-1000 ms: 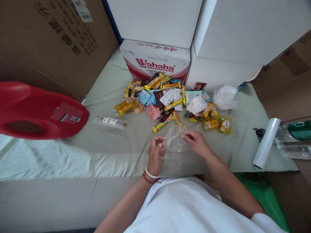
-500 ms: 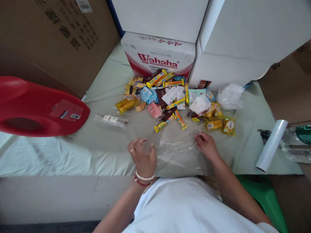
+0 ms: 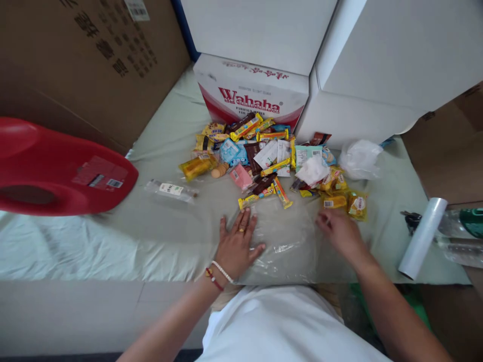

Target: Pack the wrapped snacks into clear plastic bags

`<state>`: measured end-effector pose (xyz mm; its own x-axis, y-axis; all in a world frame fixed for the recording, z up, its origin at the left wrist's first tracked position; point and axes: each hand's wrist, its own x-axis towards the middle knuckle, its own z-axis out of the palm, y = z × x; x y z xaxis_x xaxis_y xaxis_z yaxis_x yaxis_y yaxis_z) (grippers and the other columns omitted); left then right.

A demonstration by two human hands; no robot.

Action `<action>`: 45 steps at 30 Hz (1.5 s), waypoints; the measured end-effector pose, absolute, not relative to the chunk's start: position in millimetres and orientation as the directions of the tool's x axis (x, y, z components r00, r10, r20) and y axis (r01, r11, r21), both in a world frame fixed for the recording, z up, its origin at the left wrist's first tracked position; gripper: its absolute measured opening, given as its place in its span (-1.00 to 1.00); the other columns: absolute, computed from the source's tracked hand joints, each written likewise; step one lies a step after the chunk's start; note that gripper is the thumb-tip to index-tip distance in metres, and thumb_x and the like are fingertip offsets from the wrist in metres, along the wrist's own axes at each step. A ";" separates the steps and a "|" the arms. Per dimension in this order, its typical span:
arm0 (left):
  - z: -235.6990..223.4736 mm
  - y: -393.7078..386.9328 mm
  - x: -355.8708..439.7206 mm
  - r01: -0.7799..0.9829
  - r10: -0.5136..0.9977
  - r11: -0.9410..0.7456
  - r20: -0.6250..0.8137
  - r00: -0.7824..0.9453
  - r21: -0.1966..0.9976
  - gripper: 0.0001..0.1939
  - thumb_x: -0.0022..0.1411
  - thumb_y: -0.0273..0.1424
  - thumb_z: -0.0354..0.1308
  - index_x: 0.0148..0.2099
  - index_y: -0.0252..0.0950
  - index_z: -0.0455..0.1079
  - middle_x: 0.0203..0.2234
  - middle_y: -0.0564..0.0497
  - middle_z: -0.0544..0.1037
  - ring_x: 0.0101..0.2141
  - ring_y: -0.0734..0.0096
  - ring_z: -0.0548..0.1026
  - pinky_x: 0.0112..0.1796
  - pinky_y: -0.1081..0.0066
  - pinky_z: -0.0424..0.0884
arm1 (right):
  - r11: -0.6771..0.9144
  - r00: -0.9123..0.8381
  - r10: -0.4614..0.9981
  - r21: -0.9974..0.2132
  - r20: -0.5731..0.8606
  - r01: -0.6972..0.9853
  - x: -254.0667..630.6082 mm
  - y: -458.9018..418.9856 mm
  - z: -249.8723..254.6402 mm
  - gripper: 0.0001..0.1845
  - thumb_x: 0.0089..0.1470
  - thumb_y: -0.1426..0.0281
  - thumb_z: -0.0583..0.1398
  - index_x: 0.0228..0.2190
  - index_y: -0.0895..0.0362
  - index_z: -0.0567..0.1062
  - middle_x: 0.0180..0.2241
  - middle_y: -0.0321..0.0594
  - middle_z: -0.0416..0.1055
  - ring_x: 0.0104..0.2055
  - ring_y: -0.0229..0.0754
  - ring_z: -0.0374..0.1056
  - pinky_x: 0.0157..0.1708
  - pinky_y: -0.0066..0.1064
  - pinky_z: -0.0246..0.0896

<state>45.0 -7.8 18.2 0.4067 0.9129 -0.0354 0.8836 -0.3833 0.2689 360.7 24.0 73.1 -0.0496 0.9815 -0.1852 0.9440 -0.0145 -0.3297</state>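
Note:
A clear plastic bag [image 3: 285, 244] lies flat on the pale green cloth [image 3: 158, 226] in front of me. My left hand [image 3: 237, 244] rests open on its left part, fingers spread flat, a ring on one finger and bead bracelets on the wrist. My right hand [image 3: 339, 234] is at the bag's right edge, just below the yellow snack packets [image 3: 341, 201]; it is motion-blurred and its fingers do not show clearly. A pile of wrapped snacks [image 3: 264, 156] in yellow, brown, blue and pink lies beyond the bag.
A red plastic stool [image 3: 56, 171] lies at left, with a small clear packet [image 3: 171, 190] beside it. Cardboard boxes [image 3: 94, 65] and white cartons, one marked Wahaha [image 3: 251, 95], wall in the back. A plastic film roll [image 3: 422, 236], bottles and a crumpled white bag [image 3: 360, 158] lie at right.
The bag, held up between both hands a second ago, now lies spread flat. My left hand has flattened onto it; my right hand has slid right toward the yellow packets.

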 end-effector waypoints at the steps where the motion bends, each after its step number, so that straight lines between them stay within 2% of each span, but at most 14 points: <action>1: 19.6 -13.6 46.5 0.890 0.918 -0.367 -0.052 0.394 0.270 -0.19 0.30 0.01 0.13 0.46 -0.19 0.09 0.45 -0.31 0.00 0.41 -0.18 0.04 0.29 -0.41 -0.26 | 0.054 -0.083 0.991 -0.257 -0.103 0.965 350.8 41.6 84.4 -0.63 0.29 0.18 0.08 -0.11 0.12 0.57 -0.16 -0.03 0.51 -0.20 -0.02 0.42 -0.30 -0.32 0.21; 4: 23.5 -26.2 56.7 0.907 0.929 -0.320 -0.096 0.357 0.274 -0.12 0.19 0.10 0.22 0.45 -0.07 0.11 0.46 -0.33 -0.04 0.42 -0.29 -0.02 0.25 -0.47 -0.23 | 0.281 -0.291 0.956 -0.153 -0.042 0.947 302.9 107.5 104.2 -0.53 0.31 0.34 0.05 0.20 0.02 0.41 0.19 -0.03 0.34 -0.02 -0.01 0.42 -0.22 -0.33 0.25; 6: 23.4 -30.2 62.4 0.917 0.938 -0.293 -0.104 0.330 0.271 -0.08 0.16 0.14 0.22 0.45 -0.06 0.10 0.46 -0.35 -0.05 0.42 -0.29 -0.05 0.24 -0.48 -0.21 | 0.364 -0.369 0.922 -0.068 -0.119 0.929 271.3 146.7 105.1 -0.43 0.30 0.41 0.04 0.31 0.03 0.27 0.28 0.00 0.23 0.02 0.00 0.41 -0.19 -0.32 0.27; 10: 19.7 -37.1 66.0 0.938 0.960 -0.229 -0.096 0.261 0.261 -0.12 0.24 0.15 0.12 0.46 -0.12 0.08 0.46 -0.40 -0.07 0.43 -0.27 -0.07 0.23 -0.49 -0.19 | 0.323 -0.309 0.928 0.037 -0.208 0.946 249.1 175.2 99.3 -0.58 0.32 0.36 0.05 0.13 0.19 0.42 0.07 0.10 0.42 -0.04 0.04 0.44 -0.18 -0.29 0.25; 15: 29.1 -56.8 68.9 0.943 0.970 -0.191 -0.092 0.223 0.271 -0.24 0.34 0.07 0.02 0.44 -0.18 0.15 0.43 -0.42 0.01 0.42 -0.25 0.00 0.24 -0.43 -0.10 | 0.106 -0.115 0.950 -0.047 -0.289 0.993 260.6 153.9 93.7 -0.53 0.24 0.03 0.15 -0.09 0.15 0.54 -0.17 0.01 0.56 -0.14 -0.01 0.47 -0.26 -0.36 0.22; 20: 43.6 -59.3 54.2 0.923 0.961 -0.206 -0.110 0.253 0.326 -0.43 0.44 -0.11 -0.06 0.40 -0.15 0.22 0.38 -0.29 0.22 0.27 -0.07 0.33 0.10 -0.10 0.36 | 0.091 -0.095 0.900 -0.029 -0.425 0.995 257.7 142.0 79.8 -0.61 0.15 0.19 0.24 -0.06 0.15 0.57 -0.10 0.06 0.56 -0.14 0.03 0.49 -0.28 -0.35 0.21; 23: 38.8 -50.5 38.0 0.899 0.939 -0.241 -0.147 0.311 0.366 -0.54 0.48 -0.28 -0.11 0.30 -0.22 0.36 0.35 -0.23 0.29 0.11 0.08 0.48 0.03 0.12 0.47 | 0.118 -0.135 0.926 -0.070 -0.353 0.991 270.0 138.9 94.2 -0.68 0.17 0.25 0.20 -0.10 0.13 0.56 -0.18 -0.02 0.57 -0.20 -0.02 0.46 -0.29 -0.36 0.19; 26: 32.4 -44.3 29.9 0.910 0.929 -0.227 -0.203 0.309 0.347 -0.56 0.44 -0.41 -0.08 0.28 -0.24 0.36 0.39 -0.26 0.21 0.07 0.11 0.54 -0.03 0.20 0.50 | 0.305 -0.319 0.939 -0.112 -0.132 0.946 275.0 136.5 119.1 -0.70 0.17 0.26 0.17 -0.15 0.18 0.52 -0.18 0.00 0.53 -0.15 0.01 0.39 -0.17 -0.31 0.20; 28: 33.6 -42.9 30.3 0.928 0.925 -0.189 -0.258 0.278 0.321 -0.52 0.41 -0.42 -0.02 0.33 -0.18 0.29 0.41 -0.28 0.14 -0.02 0.11 0.59 -0.13 0.21 0.53 | 0.517 -0.527 0.847 -0.128 -0.067 0.846 263.2 135.2 127.6 -0.70 0.17 0.27 0.18 -0.15 0.21 0.50 -0.14 0.02 0.50 -0.06 0.04 0.33 -0.05 -0.27 0.18; 32: 46.2 -44.6 34.6 0.945 0.906 -0.168 -0.334 0.260 0.279 -0.48 0.37 -0.26 0.11 0.34 -0.06 0.28 0.44 -0.25 0.07 -0.19 0.07 0.65 -0.32 0.22 0.54 | 0.701 -0.711 0.676 -0.127 -0.194 0.702 217.7 134.4 110.1 -0.63 0.17 0.31 0.22 -0.02 0.21 0.49 -0.03 0.04 0.48 0.05 0.07 0.29 0.02 -0.24 0.15; 36: 53.0 -48.0 36.4 0.939 0.941 -0.112 -0.269 0.206 0.325 -0.56 0.45 -0.15 -0.05 0.24 -0.12 0.40 0.39 -0.19 0.21 -0.13 0.04 0.63 -0.32 0.21 0.52 | 0.682 -0.669 0.671 -0.087 -0.321 0.726 189.8 133.5 81.5 -0.51 0.14 0.30 0.27 0.10 0.09 0.49 0.09 -0.01 0.47 0.14 0.14 0.27 0.04 -0.18 0.16; 41: 46.5 -43.4 35.9 0.893 0.973 -0.067 -0.170 0.158 0.446 -0.49 0.50 -0.17 -0.22 -0.08 -0.21 0.56 0.26 -0.13 0.43 -0.07 0.14 0.60 -0.21 0.26 0.50 | 0.537 -0.561 0.778 -0.165 -0.281 0.827 211.9 143.6 91.5 -0.63 0.11 0.31 0.27 -0.04 0.15 0.57 -0.07 0.00 0.55 0.00 0.05 0.38 -0.06 -0.28 0.22; 43: 42.1 -39.2 33.9 0.877 0.976 -0.095 -0.130 0.176 0.471 -0.47 0.50 -0.18 -0.22 -0.19 -0.21 0.58 0.20 -0.11 0.50 -0.03 0.17 0.57 -0.14 0.27 0.48 | 0.445 -0.485 0.857 -0.222 -0.176 0.867 237.6 144.7 112.4 -0.67 0.17 0.28 0.22 -0.11 0.22 0.57 -0.16 0.00 0.55 -0.09 -0.01 0.41 -0.12 -0.32 0.24; 45: 37.9 -35.6 31.4 0.871 0.976 -0.132 -0.091 0.197 0.473 -0.57 0.46 -0.18 -0.09 -0.09 -0.21 0.59 0.24 -0.13 0.46 0.01 0.11 0.53 -0.04 0.20 0.45 | 0.373 -0.396 0.918 -0.374 0.016 0.849 266.6 136.1 139.3 -0.70 0.19 0.25 0.20 -0.17 0.20 0.56 -0.21 -0.07 0.54 -0.16 -0.06 0.41 -0.13 -0.32 0.25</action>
<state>31.4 -35.6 37.9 0.1969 0.9762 -0.0909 0.8714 -0.1318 0.4726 266.6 136.1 139.3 -0.3960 0.9181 0.0157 0.8493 0.3727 -0.3737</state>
